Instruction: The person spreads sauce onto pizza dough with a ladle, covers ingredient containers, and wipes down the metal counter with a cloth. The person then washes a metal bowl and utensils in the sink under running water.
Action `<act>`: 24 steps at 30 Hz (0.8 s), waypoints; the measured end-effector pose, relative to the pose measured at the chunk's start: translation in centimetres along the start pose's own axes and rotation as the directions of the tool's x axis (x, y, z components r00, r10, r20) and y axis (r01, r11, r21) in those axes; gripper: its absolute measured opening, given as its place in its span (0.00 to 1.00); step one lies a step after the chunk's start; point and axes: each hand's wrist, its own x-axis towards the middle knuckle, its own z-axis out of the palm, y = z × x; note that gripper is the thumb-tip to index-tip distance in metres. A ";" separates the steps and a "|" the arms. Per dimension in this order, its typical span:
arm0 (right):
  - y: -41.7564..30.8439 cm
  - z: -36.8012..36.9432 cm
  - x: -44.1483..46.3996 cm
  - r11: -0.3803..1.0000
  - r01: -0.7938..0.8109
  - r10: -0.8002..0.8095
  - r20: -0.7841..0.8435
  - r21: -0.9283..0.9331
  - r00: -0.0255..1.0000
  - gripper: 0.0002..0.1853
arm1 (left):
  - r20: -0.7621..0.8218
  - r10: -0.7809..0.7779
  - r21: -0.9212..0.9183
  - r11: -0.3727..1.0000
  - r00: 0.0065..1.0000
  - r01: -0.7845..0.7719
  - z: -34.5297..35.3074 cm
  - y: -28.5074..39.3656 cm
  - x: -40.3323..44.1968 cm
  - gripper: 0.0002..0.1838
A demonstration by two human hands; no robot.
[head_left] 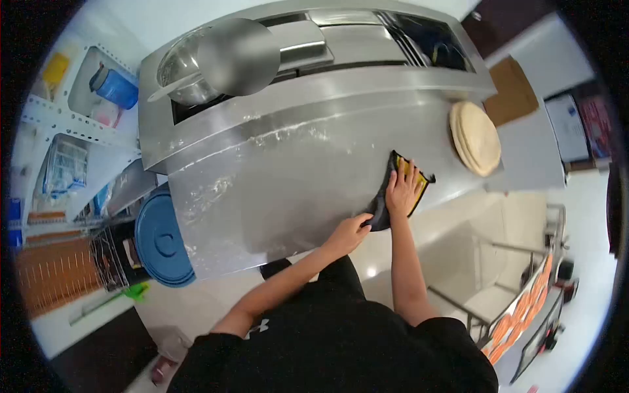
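A dark cloth with yellow parts [382, 204] lies on the steel counter [301, 190] near its front edge. My right hand [403, 190] presses flat on the cloth's yellow part, fingers stretched out. At the counter's edge my left hand [347, 236] pinches the lower left corner of the cloth between thumb and fingers. White powdery smears mark the counter's left side and back. To the right of my right hand sits a stack of round, flat dough-coloured pieces [478, 139].
A steel bowl [187, 69] with a utensil stands at the back left. Beside the counter's left end is a blue lidded bin [164, 239]. Shelves hold a blue jug [114, 86]. A cardboard piece [512, 92] lies back right; a metal rack [485, 321] stands lower right.
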 end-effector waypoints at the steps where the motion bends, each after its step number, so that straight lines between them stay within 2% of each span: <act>1: -0.2 0.8 2.6 0.999 0.032 -0.032 0.011 0.016 0.999 0.25 | -0.035 -0.014 -0.007 1.000 0.999 0.014 -0.1 0.4 1.3 0.14; 5: -3.6 4.4 11.6 0.998 0.052 -0.050 -0.052 0.044 0.997 0.25 | -0.337 -0.027 -0.427 0.895 0.941 -0.127 -0.7 1.4 3.3 0.13; 8: -10.2 4.8 10.6 0.970 0.206 -0.200 -0.055 0.129 0.978 0.25 | -0.443 -0.093 -0.432 0.894 0.892 -0.121 -1.7 0.8 2.0 0.13; 10: -14.0 4.4 9.7 0.956 0.289 -0.292 0.037 0.057 0.956 0.27 | -0.579 -0.130 -0.457 0.869 0.805 -0.188 -2.0 1.1 1.3 0.13; 12: -16.4 3.8 7.3 0.901 0.411 -0.424 0.075 0.139 0.903 0.28 | -0.650 -0.164 -0.431 0.884 0.742 -0.182 -1.6 0.2 0.2 0.13; 13: -17.1 3.7 5.8 0.849 0.493 -0.508 0.036 0.189 0.861 0.27 | -0.655 -0.178 -0.440 0.880 0.734 -0.179 -1.3 0.1 0.0 0.13; 15: -17.3 2.7 4.6 0.643 0.654 -0.664 -0.135 0.399 0.735 0.25 | -0.687 -0.224 -0.480 0.854 0.691 -0.201 -1.0 0.2 0.0 0.13; 17: -14.4 2.4 4.0 0.482 0.654 -0.730 -0.145 0.584 0.668 0.25 | -0.699 -0.225 -0.471 0.859 0.678 -0.201 -0.2 1.0 -0.6 0.13; 18: -12.2 1.8 4.0 0.507 0.644 -0.741 -0.091 0.573 0.665 0.25 | -0.704 -0.214 -0.458 0.866 0.678 -0.202 -0.1 1.4 -0.8 0.13; 20: -5.8 -0.5 4.6 0.599 0.604 -0.679 -0.068 0.526 0.731 0.23 | -0.711 -0.192 -0.431 0.879 0.676 -0.203 0.1 1.7 -1.2 0.12; 21: -2.5 0.7 4.3 0.735 0.536 -0.588 -0.002 0.415 0.809 0.21 | -0.716 -0.200 -0.435 0.877 0.668 -0.203 0.1 1.6 -1.3 0.12; 22: 0.7 2.4 4.4 0.807 0.518 -0.518 -0.083 0.283 0.851 0.20 | -0.720 -0.207 -0.433 0.880 0.662 -0.196 0.1 1.4 -1.8 0.12; 24: 1.2 2.3 6.3 0.908 0.343 -0.309 -0.169 0.240 0.936 0.22 | -0.727 -0.220 -0.429 0.885 0.650 -0.180 0.0 1.0 -2.7 0.13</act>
